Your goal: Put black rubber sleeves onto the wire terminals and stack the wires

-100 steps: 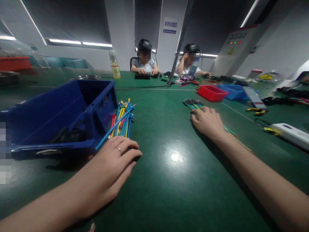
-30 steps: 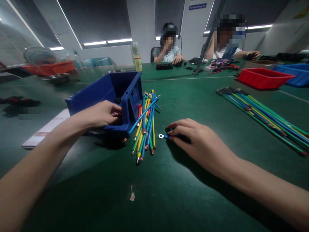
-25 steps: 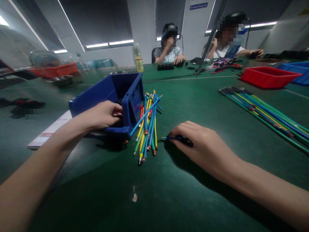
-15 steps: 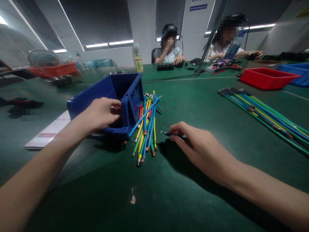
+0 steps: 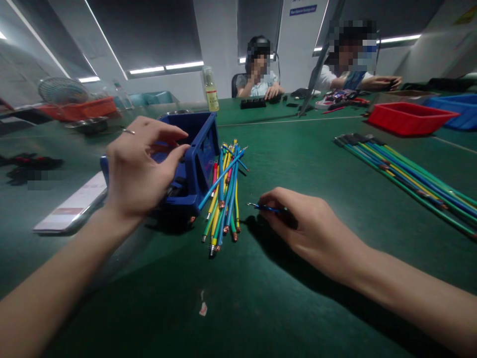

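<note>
My left hand [image 5: 137,171] is raised over the near side of a dark blue plastic bin [image 5: 201,159]. Its thumb and forefinger are apart beside the bin's upper rim, and I see nothing between them; the other fingers are partly hidden. Dark small pieces lie in the bin. My right hand [image 5: 303,219] rests low over the table, pinching a short blue wire [image 5: 269,208] with a silvery metal tip pointing left. Between the hands lies a loose bundle of cut wires [image 5: 225,199] in blue, yellow and green, with bare copper or metal ends.
Longer wires [image 5: 402,174] with black ends lie on the right, near a red tray [image 5: 410,118] and a blue tray [image 5: 456,112]. A white phone-like slab [image 5: 69,209] is left of the bin. Behind stand a bottle [image 5: 211,92] and two people seated across the table.
My left hand has come up out of the bin, and its thumb and forefinger now show apart. The right hand keeps its place with the blue wire. The view has shifted slightly.
</note>
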Action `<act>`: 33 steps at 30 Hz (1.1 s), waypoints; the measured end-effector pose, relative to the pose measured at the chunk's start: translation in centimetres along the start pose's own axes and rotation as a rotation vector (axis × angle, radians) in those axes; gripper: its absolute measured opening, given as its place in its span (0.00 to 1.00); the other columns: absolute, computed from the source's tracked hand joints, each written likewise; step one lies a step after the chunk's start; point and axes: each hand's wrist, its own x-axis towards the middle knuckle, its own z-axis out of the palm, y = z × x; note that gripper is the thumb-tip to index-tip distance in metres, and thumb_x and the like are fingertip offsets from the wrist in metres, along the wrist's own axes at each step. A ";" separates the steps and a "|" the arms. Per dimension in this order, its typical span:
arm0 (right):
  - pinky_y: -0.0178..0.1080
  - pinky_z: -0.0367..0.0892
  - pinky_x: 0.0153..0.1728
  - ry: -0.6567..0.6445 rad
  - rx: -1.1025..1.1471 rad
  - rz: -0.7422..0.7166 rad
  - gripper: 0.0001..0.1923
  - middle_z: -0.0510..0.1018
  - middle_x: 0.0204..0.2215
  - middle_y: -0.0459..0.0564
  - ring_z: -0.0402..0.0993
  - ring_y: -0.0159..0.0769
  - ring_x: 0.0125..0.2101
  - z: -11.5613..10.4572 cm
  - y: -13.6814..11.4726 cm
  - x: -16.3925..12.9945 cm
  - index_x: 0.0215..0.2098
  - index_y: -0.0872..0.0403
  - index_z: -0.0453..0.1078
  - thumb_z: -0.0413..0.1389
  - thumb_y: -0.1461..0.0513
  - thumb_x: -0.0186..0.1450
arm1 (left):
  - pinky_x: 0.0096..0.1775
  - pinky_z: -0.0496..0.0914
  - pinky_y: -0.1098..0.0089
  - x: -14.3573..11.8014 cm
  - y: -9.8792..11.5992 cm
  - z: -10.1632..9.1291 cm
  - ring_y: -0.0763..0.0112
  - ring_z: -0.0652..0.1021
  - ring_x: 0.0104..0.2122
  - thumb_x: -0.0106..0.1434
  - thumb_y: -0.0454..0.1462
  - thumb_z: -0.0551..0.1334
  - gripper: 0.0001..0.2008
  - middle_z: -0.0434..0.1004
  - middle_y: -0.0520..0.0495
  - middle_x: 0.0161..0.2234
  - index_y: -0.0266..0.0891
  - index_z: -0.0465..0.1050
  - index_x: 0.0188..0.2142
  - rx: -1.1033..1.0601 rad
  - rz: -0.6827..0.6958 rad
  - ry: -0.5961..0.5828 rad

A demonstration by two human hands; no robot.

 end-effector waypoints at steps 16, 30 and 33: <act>0.31 0.60 0.24 0.151 -0.027 -0.229 0.14 0.75 0.28 0.45 0.68 0.28 0.24 -0.2 -1.0 -0.7 0.41 0.53 0.66 0.60 0.55 0.61 | 0.29 0.71 0.72 -5.0 7.2 1.4 0.72 0.76 0.31 0.58 0.32 0.65 0.03 0.75 0.51 0.30 0.41 0.73 0.31 -0.747 -0.116 -0.294; 0.32 0.52 0.22 0.020 0.062 -0.025 0.05 0.70 0.21 0.42 0.61 0.26 0.20 -0.4 -0.9 -0.2 0.29 0.54 0.67 0.55 0.60 0.62 | 0.39 0.75 0.74 -5.2 6.6 1.6 0.73 0.78 0.39 0.59 0.29 0.63 0.11 0.77 0.49 0.40 0.40 0.72 0.42 -0.646 -0.010 -0.234; 0.32 0.53 0.22 0.056 0.103 -0.014 0.05 0.70 0.21 0.41 0.61 0.25 0.20 -0.5 -0.8 -0.3 0.30 0.54 0.66 0.54 0.61 0.63 | 0.52 0.70 0.73 -5.0 6.2 1.3 0.73 0.75 0.49 0.59 0.24 0.61 0.18 0.74 0.44 0.50 0.36 0.70 0.49 -0.450 0.252 -0.253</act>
